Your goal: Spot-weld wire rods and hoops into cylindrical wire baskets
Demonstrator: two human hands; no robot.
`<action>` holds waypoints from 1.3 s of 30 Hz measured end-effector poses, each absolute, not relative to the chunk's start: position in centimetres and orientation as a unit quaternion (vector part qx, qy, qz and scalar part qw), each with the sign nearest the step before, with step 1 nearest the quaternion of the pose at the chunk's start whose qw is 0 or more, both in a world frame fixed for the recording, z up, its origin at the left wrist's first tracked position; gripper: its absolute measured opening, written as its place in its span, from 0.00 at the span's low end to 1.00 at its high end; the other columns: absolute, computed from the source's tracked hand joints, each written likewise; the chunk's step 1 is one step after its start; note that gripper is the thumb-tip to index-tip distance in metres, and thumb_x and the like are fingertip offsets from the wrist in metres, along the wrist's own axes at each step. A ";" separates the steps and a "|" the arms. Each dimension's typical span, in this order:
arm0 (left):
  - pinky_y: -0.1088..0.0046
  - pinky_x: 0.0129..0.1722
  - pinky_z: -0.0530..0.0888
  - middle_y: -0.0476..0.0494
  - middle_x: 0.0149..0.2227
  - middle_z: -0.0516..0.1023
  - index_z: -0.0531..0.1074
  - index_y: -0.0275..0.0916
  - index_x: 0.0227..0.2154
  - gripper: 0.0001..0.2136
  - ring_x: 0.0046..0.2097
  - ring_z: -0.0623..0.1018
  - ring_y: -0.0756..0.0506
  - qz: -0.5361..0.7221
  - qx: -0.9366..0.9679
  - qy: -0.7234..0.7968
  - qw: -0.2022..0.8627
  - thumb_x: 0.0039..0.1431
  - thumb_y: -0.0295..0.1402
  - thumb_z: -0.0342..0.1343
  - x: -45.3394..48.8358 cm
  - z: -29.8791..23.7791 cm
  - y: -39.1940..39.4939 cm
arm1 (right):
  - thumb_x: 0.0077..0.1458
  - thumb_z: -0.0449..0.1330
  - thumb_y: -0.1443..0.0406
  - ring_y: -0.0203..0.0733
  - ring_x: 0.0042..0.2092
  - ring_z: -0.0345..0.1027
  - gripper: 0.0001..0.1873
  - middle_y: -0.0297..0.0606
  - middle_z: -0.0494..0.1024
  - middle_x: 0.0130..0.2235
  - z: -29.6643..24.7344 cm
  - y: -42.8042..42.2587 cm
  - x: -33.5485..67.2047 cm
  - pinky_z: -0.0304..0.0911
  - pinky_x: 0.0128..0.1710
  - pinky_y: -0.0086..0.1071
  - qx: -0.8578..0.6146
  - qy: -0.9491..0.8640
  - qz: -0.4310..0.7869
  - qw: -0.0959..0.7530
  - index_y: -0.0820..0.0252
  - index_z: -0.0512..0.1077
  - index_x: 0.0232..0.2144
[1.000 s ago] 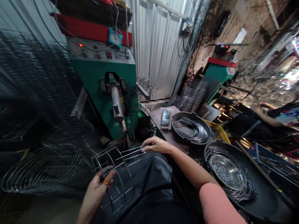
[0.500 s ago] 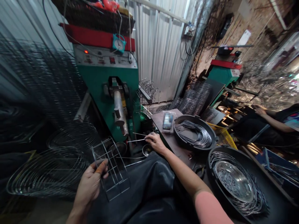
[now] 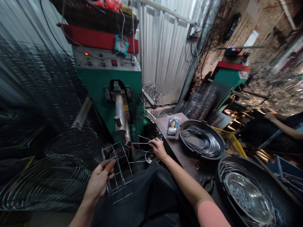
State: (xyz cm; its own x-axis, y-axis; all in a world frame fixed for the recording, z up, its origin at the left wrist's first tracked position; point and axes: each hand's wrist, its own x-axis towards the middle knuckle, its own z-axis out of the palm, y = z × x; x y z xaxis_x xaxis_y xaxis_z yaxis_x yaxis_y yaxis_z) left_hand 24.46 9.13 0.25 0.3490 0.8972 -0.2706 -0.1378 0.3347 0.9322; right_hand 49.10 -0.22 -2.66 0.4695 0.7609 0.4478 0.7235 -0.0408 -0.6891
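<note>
My left hand [image 3: 101, 178] is closed around the left side of a small wire rack [image 3: 121, 172], which is tilted in front of me above my dark apron [image 3: 146, 192]. My right hand [image 3: 158, 148] pinches a thin bent metal wire [image 3: 141, 143] whose free ends point left, towards the rack. Right above the rack's upper end is the metal electrode arm [image 3: 120, 115] of a green spot-welding machine [image 3: 92, 80]. A small round bowl [image 3: 149, 156] sits just below my right hand, its contents unclear.
On the bench [image 3: 163, 123] at the right lie a phone [image 3: 172, 127] and a black round tray [image 3: 223, 148] of bent wires. A larger tray [image 3: 220, 186] nearby holds a metal bowl [image 3: 267, 205]. Wire hoops [image 3: 47, 179] are stacked at left. Another person's arm [image 3: 284, 127] shows far right.
My left hand has moved the rack a little right and up, closer to the electrode. My right hand still pinches the wire and sits slightly further right. The view has shifted slightly.
</note>
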 end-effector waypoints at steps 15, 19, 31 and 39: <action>0.83 0.15 0.58 0.53 0.21 0.64 0.71 0.35 0.26 0.21 0.23 0.61 0.55 0.362 0.428 0.455 0.692 0.24 0.39 0.68 24.9 0.6 10.5 | 0.53 0.57 0.68 0.36 0.36 0.63 0.06 0.35 0.68 0.31 -3.0 1.1 48.7 0.59 0.39 0.30 -0.678 -0.520 0.095 0.510 0.56 0.74 0.32; 0.83 0.17 0.60 0.52 0.21 0.65 0.72 0.35 0.25 0.20 0.24 0.63 0.54 0.359 0.434 0.463 0.684 0.24 0.38 0.68 25.0 0.8 10.8 | 0.53 0.56 0.69 0.36 0.36 0.63 0.07 0.35 0.68 0.32 -2.8 1.4 49.1 0.58 0.39 0.30 -0.665 -0.548 0.063 0.504 0.56 0.74 0.32; 0.81 0.18 0.60 0.51 0.23 0.65 0.72 0.35 0.26 0.20 0.25 0.63 0.54 0.364 0.448 0.445 0.685 0.27 0.40 0.66 26.0 0.9 11.5 | 0.55 0.56 0.66 0.38 0.38 0.62 0.07 0.36 0.67 0.33 -2.1 2.5 49.9 0.55 0.40 0.32 -0.696 -0.571 0.022 0.435 0.56 0.74 0.34; 0.82 0.18 0.58 0.52 0.22 0.65 0.72 0.34 0.28 0.21 0.24 0.61 0.55 0.366 0.431 0.453 0.689 0.27 0.40 0.66 26.6 1.2 11.2 | 0.56 0.54 0.64 0.40 0.39 0.62 0.09 0.38 0.68 0.34 -1.9 2.6 49.8 0.55 0.42 0.34 -0.674 -0.588 0.020 0.448 0.55 0.74 0.34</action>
